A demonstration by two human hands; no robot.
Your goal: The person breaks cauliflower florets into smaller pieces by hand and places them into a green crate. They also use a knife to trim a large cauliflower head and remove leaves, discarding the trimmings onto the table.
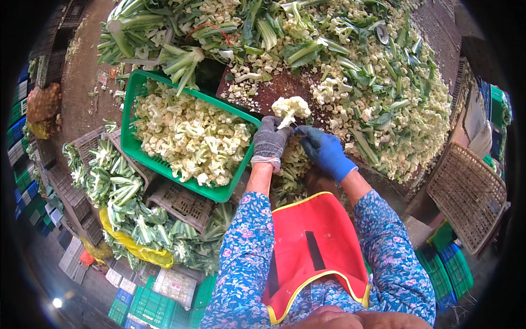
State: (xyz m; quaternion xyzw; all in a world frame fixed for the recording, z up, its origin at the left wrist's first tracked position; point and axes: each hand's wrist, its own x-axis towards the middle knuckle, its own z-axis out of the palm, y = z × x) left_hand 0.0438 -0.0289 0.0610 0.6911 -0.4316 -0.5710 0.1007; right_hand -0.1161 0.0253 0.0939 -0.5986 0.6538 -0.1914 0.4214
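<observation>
My left hand (271,140), in a grey knit glove, holds a cauliflower floret (291,109) by its pale stem, over the near edge of a dark red board (279,88). Close on its right is my right hand (322,150), in a blue glove, its fingers bent around something slim near the stem, perhaps a small knife; most of it is hidden. Left of my hands a green plastic basket (172,174) holds many cut florets (193,135). Trimmed florets, crumbs and leaves lie on and around the board.
A large heap of cauliflower bits and leaves (394,111) spreads ahead and right. Leafy trimmings (123,185) and a brown crate (181,205) lie at lower left. An empty brown crate (468,193) leans at right. Stacked green crates (152,306) stand lower down.
</observation>
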